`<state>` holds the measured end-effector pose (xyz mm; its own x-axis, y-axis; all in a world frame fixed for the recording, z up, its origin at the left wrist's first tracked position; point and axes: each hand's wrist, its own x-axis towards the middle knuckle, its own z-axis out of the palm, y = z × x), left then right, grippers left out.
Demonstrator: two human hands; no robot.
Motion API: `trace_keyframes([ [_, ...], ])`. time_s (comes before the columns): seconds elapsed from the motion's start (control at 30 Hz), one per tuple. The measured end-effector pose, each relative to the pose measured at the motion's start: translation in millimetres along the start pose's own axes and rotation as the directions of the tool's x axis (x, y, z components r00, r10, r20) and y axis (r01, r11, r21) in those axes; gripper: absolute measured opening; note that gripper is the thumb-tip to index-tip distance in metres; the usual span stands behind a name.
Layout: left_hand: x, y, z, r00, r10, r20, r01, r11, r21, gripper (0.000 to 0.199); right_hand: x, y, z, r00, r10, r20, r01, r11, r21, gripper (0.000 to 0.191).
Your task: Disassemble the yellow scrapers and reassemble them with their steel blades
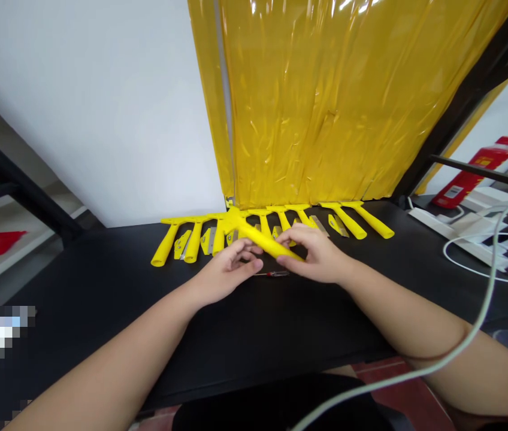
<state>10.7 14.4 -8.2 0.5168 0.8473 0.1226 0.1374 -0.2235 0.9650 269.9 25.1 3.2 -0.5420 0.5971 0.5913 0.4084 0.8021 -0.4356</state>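
My right hand [314,254] is closed on the lower end of a yellow plastic scraper handle [260,239], with its T-shaped head tilted up to the left. My left hand [231,266] is beside the handle, fingers loosely curled and thumb apart; it appears to hold nothing. Behind the hands, similar yellow handles [194,239] lie in a row on the black table [114,281]. Small yellow-and-metal blade pieces [182,244] lie between them. Below the held handle is a small screwdriver [276,274] with a reddish grip, partly hidden by my hands.
A yellow plastic curtain [326,108] and a white panel [123,108] stand behind the table. On the right are a red bottle [474,173], white power strips [465,230] and a pale cable [483,317] crossing over my right forearm. Black frame posts flank the table.
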Motion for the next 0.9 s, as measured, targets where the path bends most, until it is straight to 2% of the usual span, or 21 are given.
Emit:
trace_keyframes([
  [0.07,-1,-1,0.0,0.999,-0.011,-0.030,0.010,1.000,-0.016,0.038,2,-10,6,0.998,-0.042,0.048,0.041,0.999,0.017,0.018],
  [0.13,0,-2,-0.4,0.996,-0.005,-0.084,0.001,0.999,-0.047,0.038,3,-12,4,0.996,-0.024,0.089,0.020,0.999,0.039,0.021],
  [0.2,1,-4,-1.2,0.990,0.008,-0.140,-0.025,0.992,-0.126,0.036,3,-5,-6,0.989,0.099,0.113,-0.098,0.995,-0.012,0.024],
  [0.23,1,-5,-1.8,0.987,0.003,-0.162,-0.031,0.984,-0.173,0.034,3,2,-14,0.973,0.210,0.101,-0.201,0.976,-0.088,0.027],
  [0.3,3,-6,-3.5,0.982,-0.035,-0.186,-0.014,0.967,-0.256,0.029,-1,22,-33,0.895,0.446,-0.009,-0.427,0.851,-0.306,0.034],
  [0.37,4,-5,-5.4,0.977,-0.075,-0.201,0.014,0.958,-0.286,0.024,-7,48,-53,0.781,0.599,-0.175,-0.600,0.645,-0.474,0.032],
  [0.47,4,-1,-7.1,0.973,-0.096,-0.212,0.050,0.975,-0.216,0.024,-16,84,-76,0.625,0.750,-0.214,-0.690,0.404,-0.600,0.033],
  [0.5,4,1,-7.2,0.973,-0.098,-0.209,0.061,0.982,-0.178,0.026,-19,93,-80,0.578,0.789,-0.209,-0.701,0.349,-0.622,0.034],
  [0.57,4,5,-6.8,0.974,-0.101,-0.205,0.080,0.991,-0.108,0.029,-21,107,-84,0.517,0.834,-0.194,-0.696,0.277,-0.662,0.037],
  [0.63,3,8,-6.5,0.972,-0.100,-0.213,0.092,0.995,-0.047,0.032,-22,116,-83,0.492,0.851,-0.184,-0.684,0.248,-0.687,0.038],
  [0.77,3,11,-7.3,0.972,-0.096,-0.216,0.107,0.993,0.039,0.032,-22,126,-78,0.485,0.864,-0.138,-0.658,0.256,-0.708,0.034],
  [0.9,3,14,-8.3,0.974,-0.097,-0.205,0.112,0.992,0.063,0.032,-22,126,-76,0.478,0.874,-0.087,-0.624,0.268,-0.734,0.031],
])
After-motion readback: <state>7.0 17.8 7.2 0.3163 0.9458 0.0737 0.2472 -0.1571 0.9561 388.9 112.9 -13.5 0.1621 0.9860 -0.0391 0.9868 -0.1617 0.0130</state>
